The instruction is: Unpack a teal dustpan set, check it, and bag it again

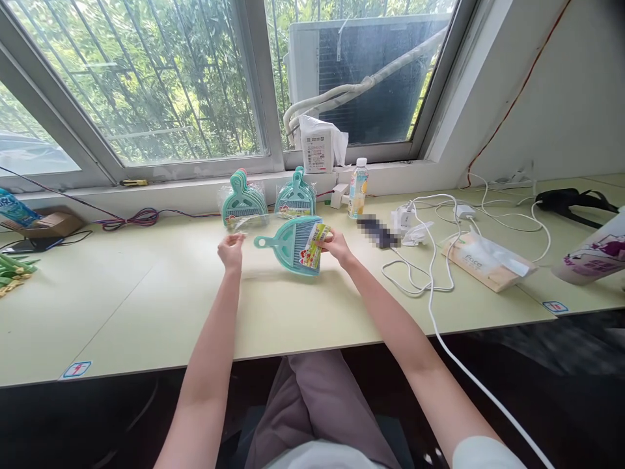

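Note:
My right hand (336, 247) grips the wide end of a mint-green mini dustpan (286, 246) by its printed label card (312, 246). A small brush with grey bristles (301, 244) is nested in the pan, whose handle points left. Off the handle's end, my left hand (231, 251) is closed in a pinch on a clear plastic bag (251, 223). The film stretches from those fingers toward the dustpan; how far it covers the pan is hard to see. Behind stand two stacks of similar sets, a left stack (243, 198) and a right stack (295, 194).
A drink bottle (358, 189) and a tissue pack (318, 146) are by the window. To the right lie a blurred dark object (378, 232), white cables (432, 286) and a tissue box (488, 260). A cardboard box (53, 223) sits far left. The table's front edge is near my lap.

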### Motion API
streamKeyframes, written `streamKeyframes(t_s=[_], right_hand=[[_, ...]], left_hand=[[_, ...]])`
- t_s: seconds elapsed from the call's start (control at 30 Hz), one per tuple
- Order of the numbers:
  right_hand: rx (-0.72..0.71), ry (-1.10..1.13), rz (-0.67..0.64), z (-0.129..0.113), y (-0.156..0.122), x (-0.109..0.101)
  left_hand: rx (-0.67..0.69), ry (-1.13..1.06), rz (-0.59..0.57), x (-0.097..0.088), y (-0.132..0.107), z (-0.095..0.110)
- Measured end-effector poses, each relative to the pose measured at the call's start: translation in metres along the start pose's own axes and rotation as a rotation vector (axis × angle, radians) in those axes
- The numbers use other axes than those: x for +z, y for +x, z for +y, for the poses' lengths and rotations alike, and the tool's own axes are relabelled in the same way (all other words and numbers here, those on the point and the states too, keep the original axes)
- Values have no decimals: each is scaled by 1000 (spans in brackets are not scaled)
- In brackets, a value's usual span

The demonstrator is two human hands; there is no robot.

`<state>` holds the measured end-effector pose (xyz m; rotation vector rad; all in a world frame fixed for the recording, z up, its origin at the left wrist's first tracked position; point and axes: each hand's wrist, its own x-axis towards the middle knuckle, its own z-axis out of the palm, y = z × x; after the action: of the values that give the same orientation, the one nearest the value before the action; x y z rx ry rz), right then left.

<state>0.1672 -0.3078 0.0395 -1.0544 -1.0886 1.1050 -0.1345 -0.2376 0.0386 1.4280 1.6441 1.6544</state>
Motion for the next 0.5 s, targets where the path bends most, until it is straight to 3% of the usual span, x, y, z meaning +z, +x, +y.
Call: streamKeyframes(t_s=[0.1, 0.2, 0.23, 0.3, 0.37, 0.4, 0.43, 0.5], right_hand=[[-8, 80, 156, -1, 3, -8], [-13, 175, 245, 1, 4, -10], [-13, 199, 257, 1, 4, -10], [-8, 232, 261, 2, 3, -6], [-4, 260, 254, 3, 1, -1], [-3, 274, 251, 4, 0, 1], [-2, 286, 248, 4, -1, 4], [1, 297, 238, 5, -4, 8]], left_hand=[[-197, 197, 372, -22, 17, -18], [-359, 373, 604, -39, 17, -19], [-338, 403, 638, -41, 13, -15], [-163, 418, 649, -37, 1, 1], [64, 348, 542, -23, -16, 20], [116, 262, 427, -13, -24, 29], [124, 146, 269, -2, -33, 37], [10, -134, -174, 22, -51, 45]])
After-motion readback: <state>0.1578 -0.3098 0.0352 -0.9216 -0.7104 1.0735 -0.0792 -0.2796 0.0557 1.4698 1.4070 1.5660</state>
